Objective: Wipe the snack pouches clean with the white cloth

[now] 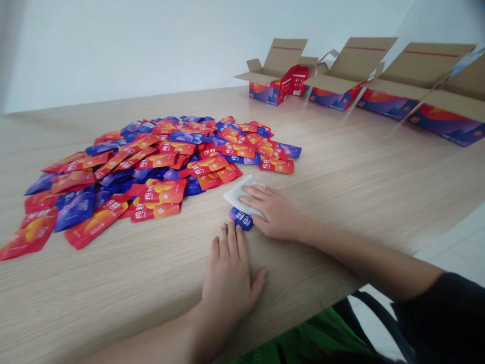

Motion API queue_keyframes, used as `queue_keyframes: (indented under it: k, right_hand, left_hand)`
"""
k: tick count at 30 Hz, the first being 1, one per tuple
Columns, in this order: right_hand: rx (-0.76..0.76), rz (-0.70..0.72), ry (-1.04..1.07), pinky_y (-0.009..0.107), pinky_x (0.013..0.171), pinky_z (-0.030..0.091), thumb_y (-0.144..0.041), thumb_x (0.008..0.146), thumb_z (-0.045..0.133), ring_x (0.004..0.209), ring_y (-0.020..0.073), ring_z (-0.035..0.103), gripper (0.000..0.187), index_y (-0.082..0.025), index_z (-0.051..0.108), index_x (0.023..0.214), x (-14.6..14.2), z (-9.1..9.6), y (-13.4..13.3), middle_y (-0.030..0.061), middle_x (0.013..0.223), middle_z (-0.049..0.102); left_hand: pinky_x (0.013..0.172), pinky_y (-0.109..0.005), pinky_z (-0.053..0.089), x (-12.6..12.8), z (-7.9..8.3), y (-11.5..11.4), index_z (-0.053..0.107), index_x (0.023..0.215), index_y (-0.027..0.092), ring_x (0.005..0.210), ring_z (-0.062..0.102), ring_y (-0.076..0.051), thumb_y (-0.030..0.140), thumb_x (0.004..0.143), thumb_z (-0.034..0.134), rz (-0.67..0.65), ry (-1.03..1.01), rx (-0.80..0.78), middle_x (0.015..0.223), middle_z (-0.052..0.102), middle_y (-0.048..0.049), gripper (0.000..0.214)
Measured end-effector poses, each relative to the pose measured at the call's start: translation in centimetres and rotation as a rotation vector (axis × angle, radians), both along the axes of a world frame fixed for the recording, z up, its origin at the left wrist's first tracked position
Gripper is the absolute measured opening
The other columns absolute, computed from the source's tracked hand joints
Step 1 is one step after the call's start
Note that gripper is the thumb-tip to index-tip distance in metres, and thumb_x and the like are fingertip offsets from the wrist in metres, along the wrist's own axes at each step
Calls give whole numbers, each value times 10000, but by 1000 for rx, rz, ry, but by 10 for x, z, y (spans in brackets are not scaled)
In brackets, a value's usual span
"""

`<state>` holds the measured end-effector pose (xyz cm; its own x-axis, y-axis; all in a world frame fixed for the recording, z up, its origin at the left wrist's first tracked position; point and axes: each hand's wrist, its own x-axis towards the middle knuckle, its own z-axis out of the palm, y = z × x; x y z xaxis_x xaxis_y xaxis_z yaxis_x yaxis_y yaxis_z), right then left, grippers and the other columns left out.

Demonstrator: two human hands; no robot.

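Head view: one shot from up top, looking forward and down at both hands on a long table.

Surface: a pale wood-grain laminate tabletop [113,298], light oak look, with the grain running lengthwise.

Room: plain off-white wall [121,50] behind the table, and pale floor tile [458,247] showing past the table edge on the right.

Pile: a big loose heap of glossy foil sachets [151,172], mostly red-orange and blue-purple, overlapping flat on the table left of the hands, with bold white lettering.

Boxes: a row of four cardboard cartons along the far right, flaps up, plain brown inside, with glossy printing outside. The nearest to the pile is a red one [275,86], then a blue-and-orange one [333,98], and two more [386,106] [447,124] run off toward the right edge.

Blue sachet: a single small one [241,219] sits apart from the pile, right between the hands.

Left hand [227,283]: flat on the table, fingers spread a bit, fully open, fingertips just touching the sachet's lower edge, not gripping it.

Right hand [275,212]: open and lying flat, fingers resting on a white folded cloth or tissue [240,196], can't tell which. It lies just above the sachet, and nothing is pinched.
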<state>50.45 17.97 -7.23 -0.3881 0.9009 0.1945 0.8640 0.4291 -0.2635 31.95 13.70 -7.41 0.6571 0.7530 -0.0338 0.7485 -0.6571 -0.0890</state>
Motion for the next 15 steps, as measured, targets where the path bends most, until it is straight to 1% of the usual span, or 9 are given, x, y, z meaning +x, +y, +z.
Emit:
queue_keyframes:
  k: [2,4,7,10,13,15]
  right_hand:
    - [-1,-46,4,480,1185,247,-277,903,480,1443,285,325,563,-153,491,1452,6,-1,3,138,1557,389]
    - [-9,-51,7,499,1188,233,-280,911,473,1460,294,289,575,-151,462,1471,11,-3,-2,142,1578,348]
    - [-34,-31,12,497,1194,229,-272,913,472,1473,280,264,593,-148,428,1491,17,-6,-21,139,1593,318]
    - [-51,-58,13,495,1194,237,-244,903,466,1477,272,257,617,-163,394,1511,19,-7,-40,119,1606,294]
    - [-29,-133,6,515,1196,219,-229,897,455,1477,284,258,615,-143,403,1504,10,-7,-49,136,1599,306]
    - [0,-97,2,519,1204,183,-239,897,455,1483,291,236,596,-115,437,1480,-2,-6,-50,156,1587,323]
  left_hand:
    - [1031,-582,447,-1,-1,0,416,1413,-102,1351,401,-489,486,832,504,-5,1,14,1460,398,-336,831]
    - [1014,-577,463,-2,-3,-1,433,1399,-107,1333,423,-492,491,833,498,-12,-7,50,1447,412,-343,825]
    - [985,-560,491,-5,-8,-3,477,1363,-112,1296,470,-491,478,839,495,-42,-42,127,1410,455,-354,789]
    - [973,-528,507,-7,-10,-4,498,1362,-74,1284,498,-465,435,850,501,-86,-71,169,1406,477,-335,722]
    - [972,-524,507,-7,-9,-5,503,1373,-42,1291,496,-458,407,853,518,-102,-74,152,1430,455,-328,687]
    - [983,-539,495,-7,-8,-5,521,1358,-40,1295,488,-467,408,844,530,-103,-70,122,1418,472,-329,681]
